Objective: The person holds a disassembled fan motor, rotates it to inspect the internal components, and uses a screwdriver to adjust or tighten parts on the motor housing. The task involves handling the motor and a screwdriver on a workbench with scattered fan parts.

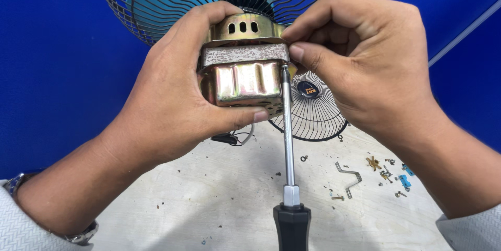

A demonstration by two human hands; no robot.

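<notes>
My left hand (172,89) wraps around a brass-coloured metal fan motor (245,79) and holds it up in front of me, thumb under its lower edge. My right hand (360,58) pinches the motor's upper right corner between thumb and forefinger. A screwdriver (287,141) with a steel shaft and a black handle rises from the bottom edge of the view. Its tip meets the motor at that same corner. Neither hand grips the handle. Behind the motor sits a black wire guard with blue fan blades (156,0).
A round black front grille (313,110) lies on the pale wooden table (219,199). A bent metal bracket (348,175) and several small screws and blue clips (389,172) are scattered at the right. Black and white wires (232,139) hang under the motor. The backdrop is blue.
</notes>
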